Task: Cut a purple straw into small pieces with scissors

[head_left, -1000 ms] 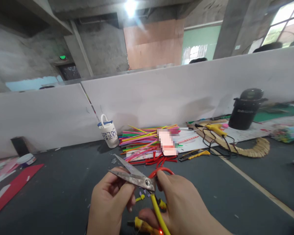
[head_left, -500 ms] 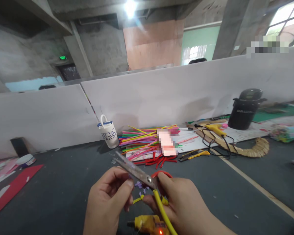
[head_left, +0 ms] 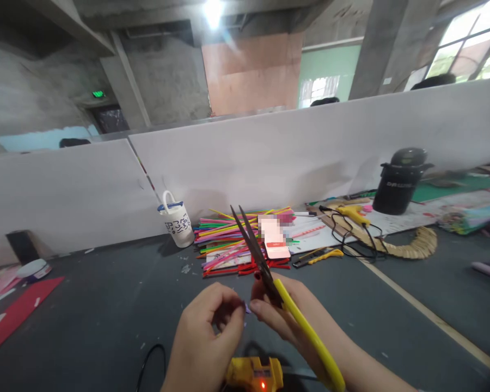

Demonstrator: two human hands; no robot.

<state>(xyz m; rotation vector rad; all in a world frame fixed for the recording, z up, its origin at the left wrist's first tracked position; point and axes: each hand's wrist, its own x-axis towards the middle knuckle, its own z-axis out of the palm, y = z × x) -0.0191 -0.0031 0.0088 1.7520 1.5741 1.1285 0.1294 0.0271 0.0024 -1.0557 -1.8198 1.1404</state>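
Observation:
Scissors [head_left: 261, 267] with a yellow handle rest in my right hand [head_left: 283, 313], which is closed on them; the blades point up and away, slightly apart. My left hand [head_left: 206, 335] is closed in a pinch just left of the scissors. A small purple piece [head_left: 247, 307] shows at its fingertips, close to the right thumb tip; most of it is hidden. Below the hands lies a yellow glue gun [head_left: 253, 373] with a red light on, partly covered by my left hand.
Behind the hands are colourful pipe cleaners [head_left: 220, 237], a phone [head_left: 276, 250] and a yellow utility knife [head_left: 324, 257]. Further out stand a white cup [head_left: 177, 226] and a black bottle [head_left: 398, 185]. Another glue gun [head_left: 351, 214] has a looping cord. Red paper [head_left: 20, 313] lies left.
My right hand has turned the scissors, so the blades swung from pointing left to pointing up and away. My left hand has moved right, close to the right fingertips.

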